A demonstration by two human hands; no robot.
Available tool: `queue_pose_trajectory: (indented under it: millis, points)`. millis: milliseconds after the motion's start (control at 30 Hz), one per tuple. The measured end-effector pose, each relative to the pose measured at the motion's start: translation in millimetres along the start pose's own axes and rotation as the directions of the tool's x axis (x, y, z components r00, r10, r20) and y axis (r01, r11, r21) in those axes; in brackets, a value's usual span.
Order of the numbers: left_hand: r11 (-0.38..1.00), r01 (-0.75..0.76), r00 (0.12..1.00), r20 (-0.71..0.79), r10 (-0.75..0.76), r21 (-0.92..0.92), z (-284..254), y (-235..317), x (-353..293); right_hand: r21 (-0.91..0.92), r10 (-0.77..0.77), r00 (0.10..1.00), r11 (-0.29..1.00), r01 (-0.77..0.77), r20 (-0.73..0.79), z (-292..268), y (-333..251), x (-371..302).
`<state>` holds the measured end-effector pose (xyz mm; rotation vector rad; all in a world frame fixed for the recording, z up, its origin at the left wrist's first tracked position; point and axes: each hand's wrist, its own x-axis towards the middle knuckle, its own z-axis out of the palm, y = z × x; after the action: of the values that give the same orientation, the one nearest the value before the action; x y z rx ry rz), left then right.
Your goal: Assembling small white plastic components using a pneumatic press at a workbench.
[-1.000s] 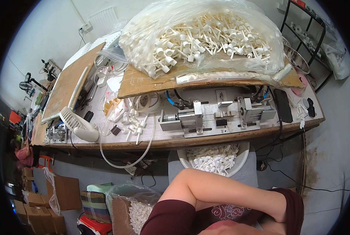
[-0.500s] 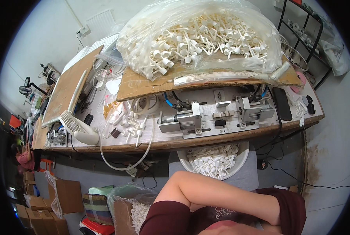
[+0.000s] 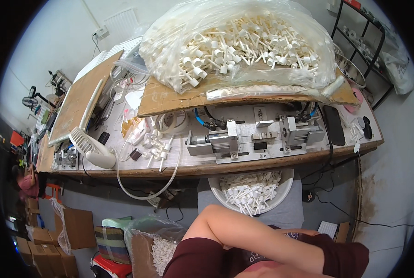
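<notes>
Both my hands are hidden, with my arms folded close to my body at the lower edge. My bare left arm [image 3: 258, 238] is bent, its forearm crossing to the right until it vanishes at the maroon right sleeve [image 3: 346, 257]. A strip of my right forearm [image 3: 304, 230] shows behind it. Just beyond my elbow, a white basket [image 3: 288, 197] in front of the bench holds many white plastic stemmed caps [image 3: 253, 197]. On the bench stands a metal clamping fixture [image 3: 272, 149] with a cylinder at each side and a small block in the middle.
Cardboard [image 3: 170, 99] above the fixture bears a clear bag [image 3: 160, 60] heaped with stemmed caps. A white fan [image 3: 98, 155], loose white parts [image 3: 163, 155] and a looping tube [image 3: 177, 173] lie left; a black phone-like slab [image 3: 333, 125] lies right. Cartons [image 3: 79, 229] stand on the floor.
The view has shifted slightly. My folded arms and right sleeve have moved a little, and more of the right forearm shows. Nothing on the bench has visibly moved.
</notes>
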<state>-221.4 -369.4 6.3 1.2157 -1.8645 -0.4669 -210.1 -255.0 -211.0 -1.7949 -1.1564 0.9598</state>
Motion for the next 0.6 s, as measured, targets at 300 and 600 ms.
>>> queue_pose_trajectory:
  millis: [300,600]
  points:
    - [0.999,0.014,0.998,-0.068,-0.016,-0.037,-10.6,11.6,-48.7,-0.058,-0.023,0.997,0.998,0.027,0.073,3.0,3.9,-2.4]
    - [0.989,0.067,0.978,-0.188,-0.091,-0.132,-22.3,33.6,-113.3,-0.082,-0.06,0.929,0.992,0.096,0.365,-55.2,-28.7,-1.8]
